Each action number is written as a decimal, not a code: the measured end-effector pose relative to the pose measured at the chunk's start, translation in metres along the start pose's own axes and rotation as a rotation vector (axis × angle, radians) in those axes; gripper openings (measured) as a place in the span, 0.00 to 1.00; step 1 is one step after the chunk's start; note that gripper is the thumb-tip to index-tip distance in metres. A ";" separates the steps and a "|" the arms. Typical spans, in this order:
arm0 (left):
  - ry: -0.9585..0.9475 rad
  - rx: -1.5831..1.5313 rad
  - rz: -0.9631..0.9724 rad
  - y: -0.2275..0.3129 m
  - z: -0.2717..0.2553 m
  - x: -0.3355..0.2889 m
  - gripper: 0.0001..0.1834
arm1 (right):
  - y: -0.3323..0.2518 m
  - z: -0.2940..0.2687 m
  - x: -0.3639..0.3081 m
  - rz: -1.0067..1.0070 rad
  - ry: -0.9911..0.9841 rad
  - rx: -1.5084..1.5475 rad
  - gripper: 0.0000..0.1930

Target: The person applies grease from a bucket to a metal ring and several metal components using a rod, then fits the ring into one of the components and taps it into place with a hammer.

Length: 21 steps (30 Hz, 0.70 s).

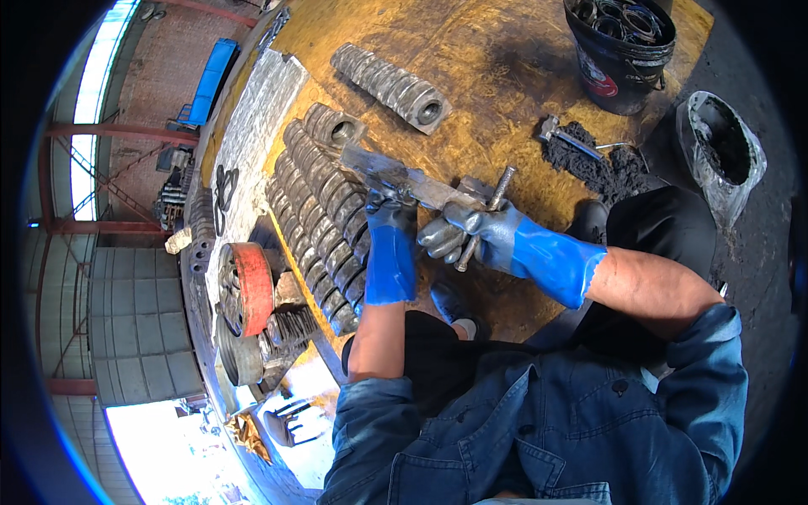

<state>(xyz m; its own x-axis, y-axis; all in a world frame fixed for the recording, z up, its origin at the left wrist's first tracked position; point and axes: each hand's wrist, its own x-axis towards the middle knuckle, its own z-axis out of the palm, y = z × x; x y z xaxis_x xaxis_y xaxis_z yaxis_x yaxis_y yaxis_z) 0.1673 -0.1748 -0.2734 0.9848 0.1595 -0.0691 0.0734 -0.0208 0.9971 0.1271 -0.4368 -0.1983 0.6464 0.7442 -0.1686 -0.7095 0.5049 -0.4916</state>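
Observation:
Both my hands wear blue rubber gloves, blackened with grease at the fingers. My left hand (390, 220) is closed around a flat, grease-smeared bar (429, 191) that slants across in front of me. My right hand (484, 234) is closed at the bar's right end, with a thin metal rod (503, 187) crossing through its grip. What the bar is made of is hard to make out. Just left of my left hand lie long rows of ribbed metal cylinders (324, 198). Farther off is a separate ribbed cylinder (391, 87) with a round bore.
On the stained yellow surface (497, 93), right of my hands, sits a heap of black grease (576, 156) with a metal-handled tool (572, 139). A black bucket (619, 80) holds rings. A plastic-lined container (753, 156) stands right. A red-rimmed wheel (255, 289) is at left.

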 end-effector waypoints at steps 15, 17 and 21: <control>-0.305 -0.999 -0.059 0.027 0.011 -0.011 0.19 | -0.027 -0.019 -0.005 0.020 -0.115 0.099 0.19; -0.292 -0.999 -0.072 0.028 0.009 -0.014 0.18 | -0.023 -0.013 -0.012 -0.020 -0.074 0.025 0.19; -0.093 -0.941 -0.238 0.034 0.005 -0.006 0.16 | -0.018 -0.017 -0.011 -0.006 -0.013 -0.079 0.21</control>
<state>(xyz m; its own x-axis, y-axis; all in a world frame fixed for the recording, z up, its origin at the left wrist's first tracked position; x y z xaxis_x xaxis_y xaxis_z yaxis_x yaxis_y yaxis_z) 0.1643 -0.1819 -0.2394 0.9720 -0.0215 -0.2338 0.1554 0.8055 0.5719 0.1372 -0.4616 -0.2019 0.6465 0.7471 -0.1545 -0.6810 0.4738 -0.5583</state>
